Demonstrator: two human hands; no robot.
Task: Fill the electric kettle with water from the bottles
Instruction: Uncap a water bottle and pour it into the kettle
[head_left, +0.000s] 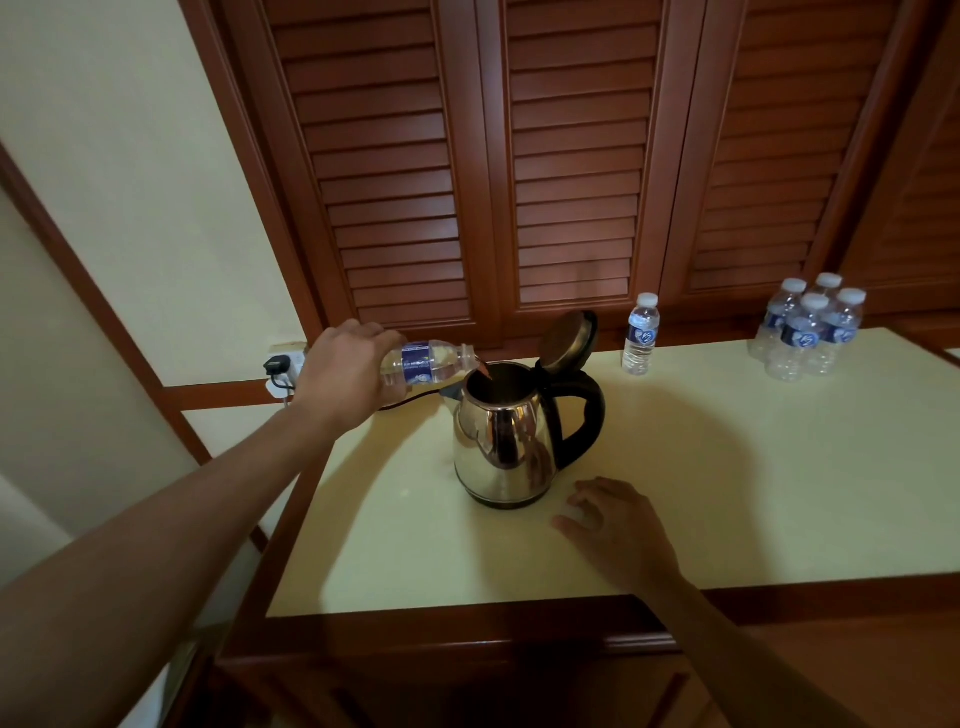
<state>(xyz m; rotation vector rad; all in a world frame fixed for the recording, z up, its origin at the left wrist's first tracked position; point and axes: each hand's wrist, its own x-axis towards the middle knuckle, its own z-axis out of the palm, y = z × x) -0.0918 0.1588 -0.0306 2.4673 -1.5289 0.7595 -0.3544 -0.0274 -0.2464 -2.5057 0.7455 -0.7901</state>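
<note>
bottle (426, 362) near-horizontal, neck toward kettle (506, 441)

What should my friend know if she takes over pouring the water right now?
Left hand: holds a bottle tipped on its side, mouth over the open kettle, water running in. Some water is left in the bottle.
Right hand: open, resting flat on the table beside the kettle, holding nothing.
Kettle: upright on the table, lid flipped up, handle toward the right.
Spare bottles: one capped bottle behind the kettle, four more grouped at the far right.
Done: lid open, first pour under way.
Left: empty this bottle, add more from the others if needed, shut the lid.
</note>
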